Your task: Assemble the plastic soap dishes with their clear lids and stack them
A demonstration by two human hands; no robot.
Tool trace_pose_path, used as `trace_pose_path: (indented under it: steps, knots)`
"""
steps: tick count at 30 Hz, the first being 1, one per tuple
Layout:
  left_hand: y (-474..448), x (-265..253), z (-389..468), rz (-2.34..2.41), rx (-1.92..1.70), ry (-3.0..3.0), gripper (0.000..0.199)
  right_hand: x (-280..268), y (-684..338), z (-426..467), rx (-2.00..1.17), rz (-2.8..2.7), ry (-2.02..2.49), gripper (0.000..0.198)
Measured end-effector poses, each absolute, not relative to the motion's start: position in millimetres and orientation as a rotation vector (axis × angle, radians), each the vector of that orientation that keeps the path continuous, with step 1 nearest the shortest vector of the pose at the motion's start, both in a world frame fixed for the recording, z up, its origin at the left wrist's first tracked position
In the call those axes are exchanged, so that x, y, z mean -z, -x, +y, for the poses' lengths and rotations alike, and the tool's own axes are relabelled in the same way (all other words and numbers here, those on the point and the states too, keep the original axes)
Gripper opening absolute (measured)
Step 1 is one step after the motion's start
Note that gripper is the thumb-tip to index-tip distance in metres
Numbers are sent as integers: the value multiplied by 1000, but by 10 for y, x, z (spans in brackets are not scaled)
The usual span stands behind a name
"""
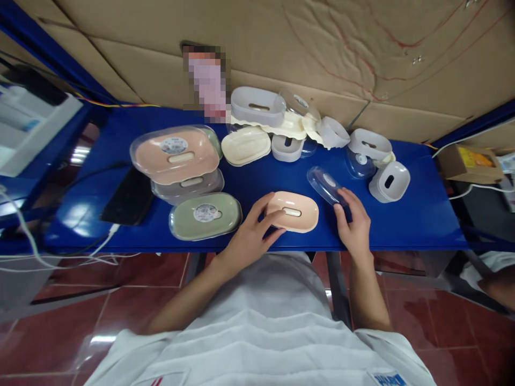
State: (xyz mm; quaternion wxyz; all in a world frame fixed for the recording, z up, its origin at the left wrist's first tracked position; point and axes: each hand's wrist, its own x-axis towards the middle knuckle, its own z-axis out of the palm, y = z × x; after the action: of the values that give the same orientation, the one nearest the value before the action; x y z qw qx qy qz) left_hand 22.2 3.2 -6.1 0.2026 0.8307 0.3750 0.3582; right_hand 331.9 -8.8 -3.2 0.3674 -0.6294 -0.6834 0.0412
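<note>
A small peach oval box point(308, 214), with a white strip in its middle slot, lies near the front edge of the blue table. My left hand point(261, 228) grips its left end, the fingers lying over the rim. In my right hand point(354, 222) is a clear plastic lid point(324, 183) with a white label, tilted and pinched at its near end. To the left of my left hand lies a green oval box point(189, 217) with a label on its clear cover.
Larger peach boxes under a clear cover point(151, 153) are stacked at the left. Grey slotted oval pieces point(257, 107) and cream pieces point(245, 147) line the back. At right stands a grey piece point(389, 182). A black phone point(129, 198) with a cable lies at left.
</note>
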Motion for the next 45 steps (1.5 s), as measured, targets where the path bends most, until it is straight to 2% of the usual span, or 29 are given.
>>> trace_pose_path:
  steps: [4,7,15,25,30,36,40,45]
  knots:
    - [-225,58,50,1127,-987,-2229,69,-24,-3087,-159,-222,-1907,1414,40]
    - [-213,82,58,1132,-939,-2215,82,-17,-2980,-216,-279,-2087,1231,47]
    - [-212,157,46,1136,-928,-2248,66,63,-2882,-347,-55,-2256,1139,78]
    - [-209,202,90,1119,-868,-2230,68,208,-2758,-519,159,-2133,1229,74]
    - [-226,155,20,1103,-1019,-2352,65,213,-2793,-520,51,-2085,1133,72]
    - [297,-117,-281,1347,-1347,-2315,54,90,-2566,-418,-57,-2075,1035,84]
    - [783,-131,-340,1715,-1511,-2136,56,-40,-2147,-215,-315,-2222,1102,83]
    - [1027,-26,-297,1805,-1484,-2023,64,-44,-1608,-95,-574,-2314,1090,83]
